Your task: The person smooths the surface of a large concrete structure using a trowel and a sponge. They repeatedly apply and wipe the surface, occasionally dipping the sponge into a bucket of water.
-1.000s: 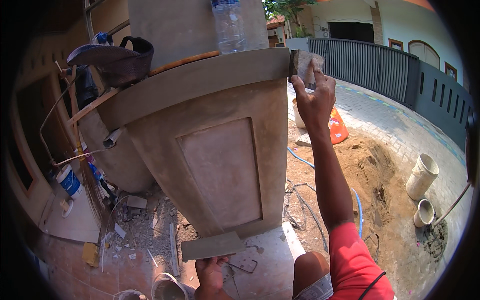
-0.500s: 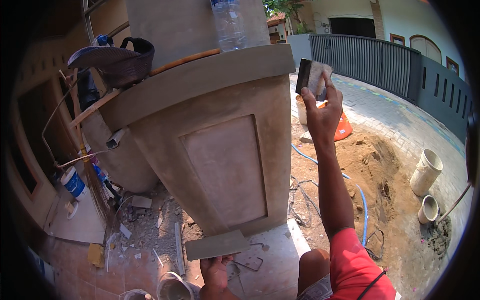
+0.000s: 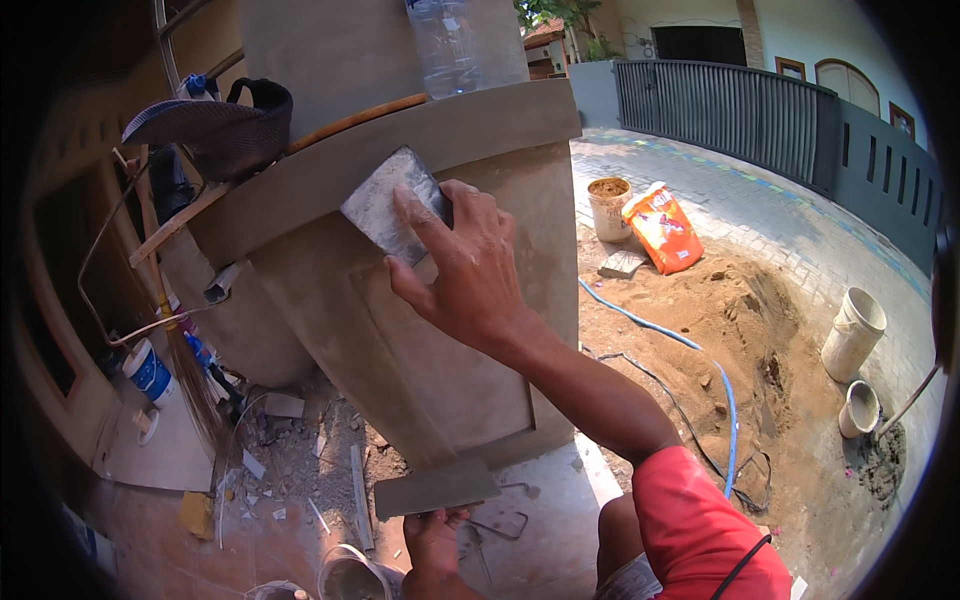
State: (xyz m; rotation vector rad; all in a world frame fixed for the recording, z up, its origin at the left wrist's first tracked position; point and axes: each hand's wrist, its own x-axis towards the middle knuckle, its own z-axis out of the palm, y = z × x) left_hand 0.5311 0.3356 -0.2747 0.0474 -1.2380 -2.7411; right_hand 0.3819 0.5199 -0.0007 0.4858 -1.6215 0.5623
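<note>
My right hand [image 3: 478, 278] grips a flat rectangular grey pad [image 3: 376, 205], its back smeared whitish. Fingers and thumb press on that back. The pad lies at the upper part of the grey plastered pillar [image 3: 548, 300], over the lower edge of its projecting ledge [image 3: 500, 118]; whether its far face touches is hidden. Low in front of the pillar, my left hand [image 3: 434, 540] holds a flat grey board [image 3: 437, 489] from below, fingers curled under it. A recessed panel [image 3: 470, 340] is set in the pillar's face.
A clear plastic bottle [image 3: 443, 50], a dark cap [image 3: 240, 125] and wooden strips rest on the ledge. Buckets [image 3: 352, 578] stand close by my left arm. Rubble [image 3: 310, 440] lies left; a sand heap [image 3: 735, 320], blue hose [image 3: 640, 318], orange bag [image 3: 664, 230] and pale buckets [image 3: 853, 335] are right.
My right hand has swung left with the pad, from beside the pillar's right edge to in front of its upper face. My left hand and the board have hardly moved.
</note>
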